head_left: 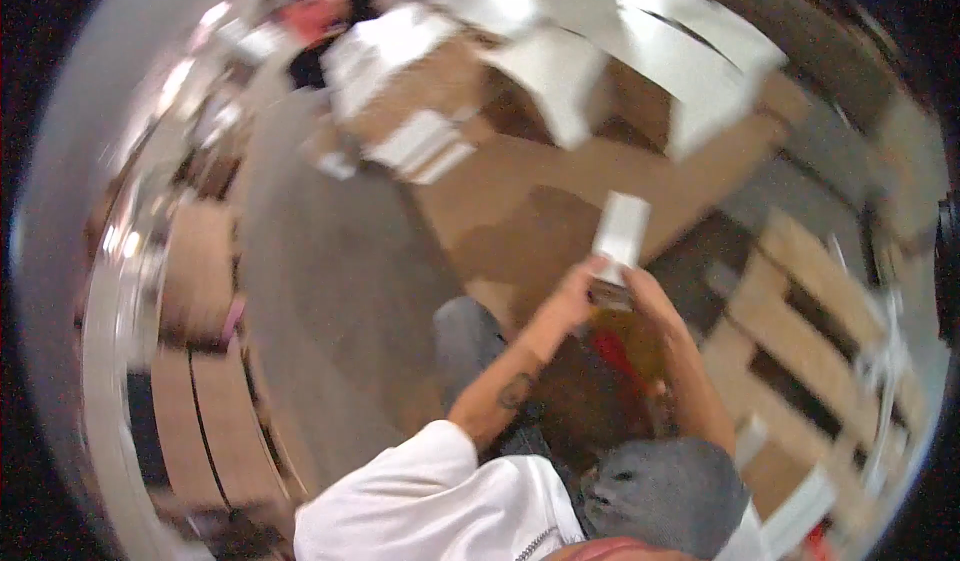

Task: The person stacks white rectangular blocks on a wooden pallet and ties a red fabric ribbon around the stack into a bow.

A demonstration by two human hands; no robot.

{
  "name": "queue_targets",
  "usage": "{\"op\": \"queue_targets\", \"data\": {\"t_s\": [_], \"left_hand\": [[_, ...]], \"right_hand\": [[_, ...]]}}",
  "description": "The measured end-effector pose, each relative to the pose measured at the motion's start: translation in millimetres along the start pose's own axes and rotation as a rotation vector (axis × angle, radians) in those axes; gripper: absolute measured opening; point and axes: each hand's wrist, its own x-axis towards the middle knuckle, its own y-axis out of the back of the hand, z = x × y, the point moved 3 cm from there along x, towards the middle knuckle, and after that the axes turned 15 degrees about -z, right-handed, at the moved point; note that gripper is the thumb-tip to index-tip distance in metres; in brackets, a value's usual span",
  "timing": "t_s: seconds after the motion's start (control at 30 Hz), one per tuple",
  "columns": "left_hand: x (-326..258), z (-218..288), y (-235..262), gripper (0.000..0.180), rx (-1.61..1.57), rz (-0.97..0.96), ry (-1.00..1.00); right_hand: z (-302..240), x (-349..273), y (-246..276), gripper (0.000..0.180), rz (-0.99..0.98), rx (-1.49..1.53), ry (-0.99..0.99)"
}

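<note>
Both my hands are on the narrow white box [622, 226]: L hand [576, 291] closed on its left edge, R hand [644, 289] on the right, both near the end closest to me. It's blurry, so can't tell how firm the grip is. Box is out in front of me, near the brown cardboard surface [510, 246]; can't tell if touching. Blurry red patch [612, 349] below my hands, no ID. Main risk IMO: w/ both hands at one end, the far end could tip or twist, & a loose grip means a drop. Too much squeeze might dent it, assuming thin card. Farther out, white flaps [690, 81] stick up past the surface; a fast reach could snag one. Slatted pallet [800, 331] on R: small stuff might fall thru the gaps. Grey floor [340, 251] on L.
</note>
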Motion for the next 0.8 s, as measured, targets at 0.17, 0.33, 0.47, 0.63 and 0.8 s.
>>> {"op": "queue_targets", "data": {"t_s": [0.17, 0.33, 0.47, 0.63, 0.8], "left_hand": [[-24, -9, 40, 0.038, 0.265, -0.022, -0.022], [-51, -54, -8, 0.052, 0.337, -0.131, 0.043], [-50, -77, -35, 0.066, 0.704, -0.282, 0.121], [-48, -61, -12, 0.085, 0.965, -0.268, 0.027], [-48, -38, -8, 0.075, 0.973, -0.17, -0.031]], "right_hand": [[33, -13, -14, 0.069, 0.076, 0.258, 0.003], [40, -70, -15, 0.095, 0.088, 0.413, 0.225], [37, -109, 1, 0.088, 0.233, 0.325, 0.271], [-5, -149, 28, 0.087, 0.476, -0.045, 0.024], [-50, -189, 108, 0.13, 1.115, -0.785, -0.269]]}}
